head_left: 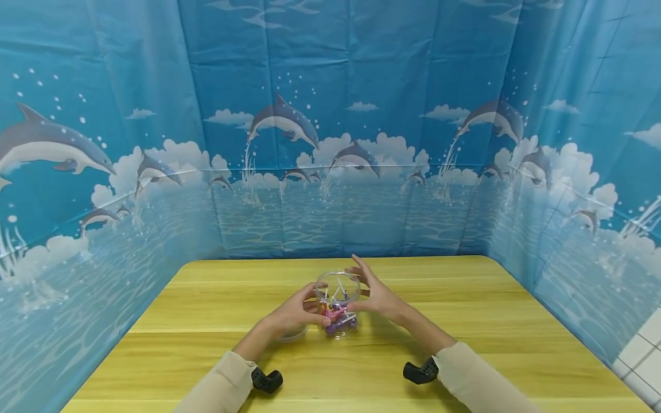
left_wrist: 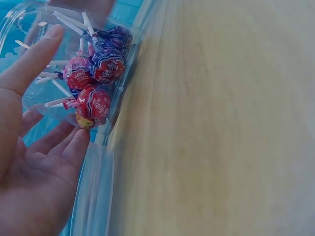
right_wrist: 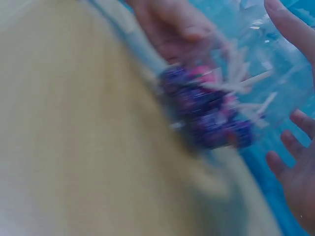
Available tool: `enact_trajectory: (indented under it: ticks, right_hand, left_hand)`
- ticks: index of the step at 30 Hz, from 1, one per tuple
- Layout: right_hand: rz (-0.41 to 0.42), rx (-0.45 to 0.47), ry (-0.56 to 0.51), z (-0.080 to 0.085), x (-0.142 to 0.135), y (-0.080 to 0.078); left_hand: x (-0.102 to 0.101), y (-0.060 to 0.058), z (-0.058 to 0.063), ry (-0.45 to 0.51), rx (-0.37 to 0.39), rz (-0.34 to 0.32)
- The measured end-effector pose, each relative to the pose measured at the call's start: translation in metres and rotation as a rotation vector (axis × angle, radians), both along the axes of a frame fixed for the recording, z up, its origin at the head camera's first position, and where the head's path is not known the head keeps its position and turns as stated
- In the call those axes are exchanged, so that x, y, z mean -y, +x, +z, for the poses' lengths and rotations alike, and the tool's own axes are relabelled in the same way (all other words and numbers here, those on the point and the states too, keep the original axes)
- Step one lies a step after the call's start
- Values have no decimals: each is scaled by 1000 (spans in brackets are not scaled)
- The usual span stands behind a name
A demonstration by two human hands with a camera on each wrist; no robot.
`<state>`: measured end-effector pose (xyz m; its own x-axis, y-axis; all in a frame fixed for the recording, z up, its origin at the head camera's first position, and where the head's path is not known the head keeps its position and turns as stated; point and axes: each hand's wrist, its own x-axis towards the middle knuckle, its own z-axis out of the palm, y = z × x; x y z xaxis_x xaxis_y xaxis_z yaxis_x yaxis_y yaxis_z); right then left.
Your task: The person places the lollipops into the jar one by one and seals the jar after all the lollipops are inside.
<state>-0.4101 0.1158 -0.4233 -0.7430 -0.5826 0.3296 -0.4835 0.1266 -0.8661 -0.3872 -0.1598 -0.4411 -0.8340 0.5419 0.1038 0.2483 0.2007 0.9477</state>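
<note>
A clear plastic jar (head_left: 338, 299) without a cover on its mouth stands on the table, with several wrapped lollipops (left_wrist: 96, 101) in red, purple and pink at its bottom, their white sticks pointing various ways. My left hand (head_left: 293, 312) holds the jar's left side, thumb across the front and fingers curved behind. On the other side, my right hand (head_left: 379, 297) is spread around the jar, its thumb overlapping the front and its fingers splayed near the rim. A clear round lid (head_left: 292, 336) lies on the table, partly hidden by my left hand.
The yellow wood-grain table (head_left: 206, 338) extends around the jar to rounded far corners. A blue curtain (head_left: 330, 218) printed with dolphins hangs behind it and on both sides. Black wrist devices (head_left: 266, 380) sit at the beige sleeves.
</note>
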Motion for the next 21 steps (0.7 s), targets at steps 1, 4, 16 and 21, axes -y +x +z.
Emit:
enact_trajectory:
  ticks: [1,4,16,21]
  right_hand:
    - [8,27,-11,-6,2,1]
    - [43,97,-49,-23,7,3]
    - [58,194,-95,-32,17,3]
    - [26,235,-98,-34,21,8]
  left_hand:
    - [-1,0,-1,-1,1,2]
    - [-1,1,-2,-3,6,-4]
    - [53,10,26,-410,-274,126]
    - [80,13,18,-569,-266,109]
